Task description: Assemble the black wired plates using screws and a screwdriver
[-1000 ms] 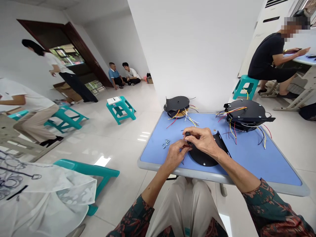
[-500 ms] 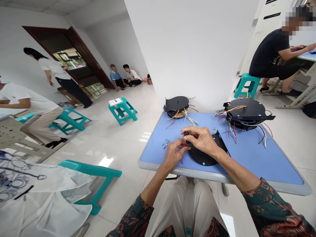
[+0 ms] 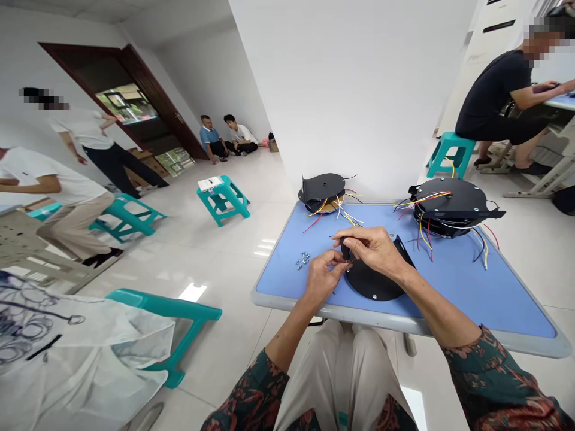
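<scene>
My right hand [image 3: 371, 250] is closed around the black handle of a screwdriver [image 3: 345, 249], held upright over the left edge of a round black metal plate [image 3: 377, 282]. The tip is hidden by my fingers. At that same edge, my left hand [image 3: 324, 274] pinches close beside the screwdriver's lower end; what lies between its fingertips is too small to make out. The plate lies on the blue table, with a raised flange on its right side and a screw head showing near its front edge. Left of my hands is a small pile of silver screws [image 3: 302, 260].
A stack of black round plates with coloured wires [image 3: 449, 200] stands at the table's back right, and a smaller wired stack [image 3: 324, 190] at the back left. The blue table [image 3: 507, 299] meets a white pillar [image 3: 354, 90]. Green stools and several people are around.
Both hands and the screwdriver have shifted slightly right relative to the plate's left edge, where a screw head now shows. In the background, a standing person has leaned and moved left.
</scene>
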`<move>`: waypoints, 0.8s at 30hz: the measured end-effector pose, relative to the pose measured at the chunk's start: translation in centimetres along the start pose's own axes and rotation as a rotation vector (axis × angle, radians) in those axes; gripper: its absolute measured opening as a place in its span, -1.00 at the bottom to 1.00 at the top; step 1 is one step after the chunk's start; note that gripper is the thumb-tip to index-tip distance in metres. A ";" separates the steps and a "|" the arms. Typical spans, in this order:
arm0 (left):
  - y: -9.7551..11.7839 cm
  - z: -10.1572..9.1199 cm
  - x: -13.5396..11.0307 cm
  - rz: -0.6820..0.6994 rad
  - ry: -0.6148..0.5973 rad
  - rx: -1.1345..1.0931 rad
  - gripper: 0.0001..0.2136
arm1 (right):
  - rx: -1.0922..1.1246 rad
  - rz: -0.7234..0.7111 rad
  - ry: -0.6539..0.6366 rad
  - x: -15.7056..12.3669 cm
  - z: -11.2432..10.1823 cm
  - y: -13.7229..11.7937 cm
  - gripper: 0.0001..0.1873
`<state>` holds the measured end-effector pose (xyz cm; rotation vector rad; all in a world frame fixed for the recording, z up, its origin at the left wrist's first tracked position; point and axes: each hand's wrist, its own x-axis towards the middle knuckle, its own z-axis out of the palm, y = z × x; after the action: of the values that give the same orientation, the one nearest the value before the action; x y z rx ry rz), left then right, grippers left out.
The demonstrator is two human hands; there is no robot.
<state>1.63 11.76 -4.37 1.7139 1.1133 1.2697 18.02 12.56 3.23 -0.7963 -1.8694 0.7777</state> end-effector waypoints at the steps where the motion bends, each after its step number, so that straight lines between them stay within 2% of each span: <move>1: 0.0 0.0 0.0 0.003 0.002 0.004 -0.84 | 0.005 0.008 0.002 0.0 0.0 0.0 -0.72; 10: 0.1 0.2 -0.1 0.053 -0.009 0.039 -0.85 | -0.024 0.039 0.015 0.1 -0.1 0.1 -0.81; 18: -0.1 0.3 -0.2 0.088 -0.031 0.113 -0.89 | -0.070 -0.031 0.114 0.0 0.5 0.7 -0.83; 24: -0.3 0.2 -0.1 0.098 -0.071 0.127 -0.91 | -0.064 -0.042 0.137 -0.2 0.7 0.9 -0.83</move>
<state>1.71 11.75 -4.73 1.9134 1.1003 1.2095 17.64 12.82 2.16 -0.8272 -1.7899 0.6247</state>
